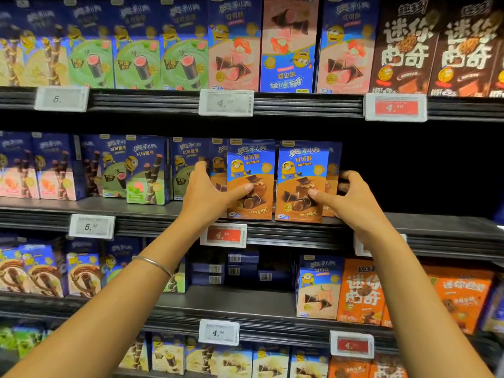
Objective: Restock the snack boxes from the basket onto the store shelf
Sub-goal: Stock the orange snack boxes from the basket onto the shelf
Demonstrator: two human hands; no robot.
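My two hands bracket a pair of chocolate snack boxes standing side by side at the front of the middle shelf (pixel 163 211), and the coming move turns on that bracket. The left box (pixel 251 170) lies directly right of my left hand (pixel 210 195), and the right box (pixel 301 173) directly left of my right hand (pixel 354 200). Each hand is therefore the nearer one for its own box, and neither has to cross. My left grip is a pinch, thumb flat on the lower part of the printed front and fingers reaching round the box's left edge. My right grip mirrors it, thumb on the front and fingers curled round the right edge, where more boxes of the same kind stand just behind. Both boxes are upright, long axis vertical, bases on the shelf, fronts facing out toward me, and their inner edges are very close or touching. I judge the step in hand to be squaring them to the shelf lip. That calls for a straight push or pull along the shelf's depth, with no turning. The basket is out of view.
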